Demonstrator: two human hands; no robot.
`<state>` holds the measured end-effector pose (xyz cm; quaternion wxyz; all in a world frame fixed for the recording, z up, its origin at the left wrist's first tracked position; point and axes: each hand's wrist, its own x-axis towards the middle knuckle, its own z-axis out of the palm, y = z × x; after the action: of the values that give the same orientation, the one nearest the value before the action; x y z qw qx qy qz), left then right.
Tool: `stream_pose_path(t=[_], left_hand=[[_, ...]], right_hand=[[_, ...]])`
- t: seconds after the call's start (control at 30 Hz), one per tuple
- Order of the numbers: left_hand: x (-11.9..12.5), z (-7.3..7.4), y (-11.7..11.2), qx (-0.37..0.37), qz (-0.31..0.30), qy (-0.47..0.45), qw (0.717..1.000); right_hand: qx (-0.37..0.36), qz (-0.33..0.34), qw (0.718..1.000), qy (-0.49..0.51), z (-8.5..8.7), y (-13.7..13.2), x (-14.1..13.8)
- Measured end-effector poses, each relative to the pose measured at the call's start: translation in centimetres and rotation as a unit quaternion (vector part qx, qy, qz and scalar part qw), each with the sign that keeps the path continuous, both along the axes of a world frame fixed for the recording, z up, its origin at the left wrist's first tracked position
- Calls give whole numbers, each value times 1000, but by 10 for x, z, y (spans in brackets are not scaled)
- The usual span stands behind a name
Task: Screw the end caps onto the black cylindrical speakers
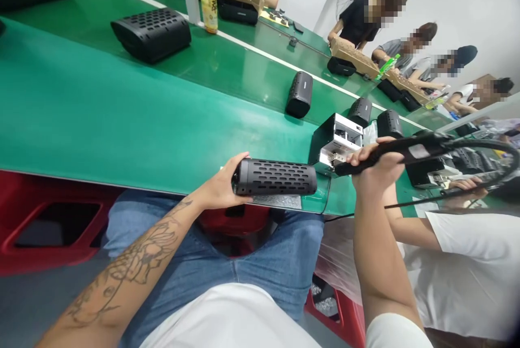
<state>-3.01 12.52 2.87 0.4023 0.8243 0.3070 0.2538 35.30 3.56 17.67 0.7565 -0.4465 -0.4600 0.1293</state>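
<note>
Two hands are occupied. The left hand (221, 184) has its grip closed round the left end of a perforated black case (277, 176), which lies lengthwise over the near edge of the green bench (122, 115). The right hand (376, 161) has its grip wrapped about a black corded tool (418, 148) — its working end is beside a silver-fronted box (337, 142), though whether they touch I cannot tell. Beyond the box — farther across — stands a smaller-looking dark unit (299, 94).
</note>
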Motion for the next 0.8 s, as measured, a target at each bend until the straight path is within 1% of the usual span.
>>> stream_pose_path(t=[0.1,0.17,0.23,0.3,0.37,0.47,0.6,0.73,0.8], left_hand=[[6,-2,-4,-2,7,-7,1000],[7,-1,-4,-2,9,-13,1000],[7,0,-4,-2,7,-19,1000],[7,0,-5,4,3,-23,1000],[8,0,-5,15,-1,-22,1000],[9,0,-6,27,0,-15,1000],[10,1,-7,28,-5,-19,999],[10,1,-8,49,-12,-29,998],[10,0,-7,49,-12,-29,998]], right_hand=[[14,112,994,-7,12,-19,-44],[16,167,985,-24,14,-27,-73],[9,188,982,-28,10,-28,-95],[-7,184,983,-27,4,-24,-109],[-17,185,982,-23,-1,-17,-116],[-17,211,977,-20,-8,-11,-119],[-30,221,974,-36,-11,-13,-122],[-19,283,958,-41,-13,-14,-126],[-15,303,952,-40,-12,-12,-128]])
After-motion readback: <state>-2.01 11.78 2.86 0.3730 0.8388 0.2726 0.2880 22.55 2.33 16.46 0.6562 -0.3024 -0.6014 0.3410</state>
